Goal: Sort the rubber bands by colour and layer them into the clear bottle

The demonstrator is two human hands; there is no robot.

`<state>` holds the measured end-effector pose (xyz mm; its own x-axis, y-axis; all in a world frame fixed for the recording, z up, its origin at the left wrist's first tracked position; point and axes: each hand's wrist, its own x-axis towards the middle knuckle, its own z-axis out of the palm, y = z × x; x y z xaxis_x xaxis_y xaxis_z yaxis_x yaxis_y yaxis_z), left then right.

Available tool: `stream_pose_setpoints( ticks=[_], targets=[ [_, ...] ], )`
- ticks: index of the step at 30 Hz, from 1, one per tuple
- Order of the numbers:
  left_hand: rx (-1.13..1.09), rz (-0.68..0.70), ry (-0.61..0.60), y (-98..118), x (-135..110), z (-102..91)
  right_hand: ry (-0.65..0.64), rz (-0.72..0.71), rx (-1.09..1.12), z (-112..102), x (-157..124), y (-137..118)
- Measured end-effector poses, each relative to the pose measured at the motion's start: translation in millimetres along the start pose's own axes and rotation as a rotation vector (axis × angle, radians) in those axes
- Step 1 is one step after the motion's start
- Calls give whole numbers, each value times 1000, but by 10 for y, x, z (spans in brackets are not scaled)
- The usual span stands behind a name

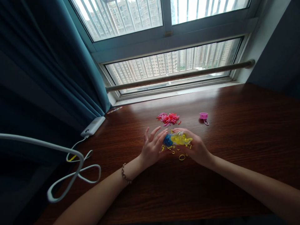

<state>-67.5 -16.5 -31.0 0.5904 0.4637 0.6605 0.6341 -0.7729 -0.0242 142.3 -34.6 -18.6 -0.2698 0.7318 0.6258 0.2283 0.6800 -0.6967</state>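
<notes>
A white box (93,126) lies left, by the curtain (90,84). The left hand (152,145) pinches the bag's blue end, outer fingers spread. Beyond lie red bands (170,118). The bag (179,139) is over scattered yellow bands (182,160); the right hand (196,147) holds its yellow end. Farther right sits a pink piece (203,116).

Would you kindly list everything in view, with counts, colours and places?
Table: one, brown, underneath
Curtain: one, blue, left
Window: one, grey-framed, ahead
Rail: one, pale, across window
Buildings: several, beige, outside
Device: one, white, beside curtain
Cable: count unclear, white, left
Sliver: one, yellow, beside cable
Strip: one, multicoloured, by curtain
Pile of bits: one, red and pink, centre, towards window
Looped piece: one, pink, right of pile
Container: one, blue and yellow, held over table
Loose bits: many, yellow, below container
Ring: one, yellow, below container
Bracelet: one, brown, left wrist
Left hand: one, at container's blue end
Right hand: one, at container's yellow end
</notes>
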Motion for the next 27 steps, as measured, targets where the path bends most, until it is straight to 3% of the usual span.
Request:
stream_pose_setpoints(
  ticks=[2,5,9,14,21,27],
  targets=[
    [-66,-67,-31,-58,-14,26,105,42,-48,-116,42,3],
    [-271,-181,-168,-139,-26,45,281,32,-277,-388,139,60],
    [-327,-367,-319,-95,-5,-22,230,-29,-566,-706,249,143],
    [-316,-541,-488,127,53,-141,131,-32,-650,-805,258,147],
    [-593,-524,-504,327,269,83,51,-194,-676,-839,55,237],
    [-542,-350,-554,315,557,323,59,-232,-677,-924,-37,311]
  ],
)
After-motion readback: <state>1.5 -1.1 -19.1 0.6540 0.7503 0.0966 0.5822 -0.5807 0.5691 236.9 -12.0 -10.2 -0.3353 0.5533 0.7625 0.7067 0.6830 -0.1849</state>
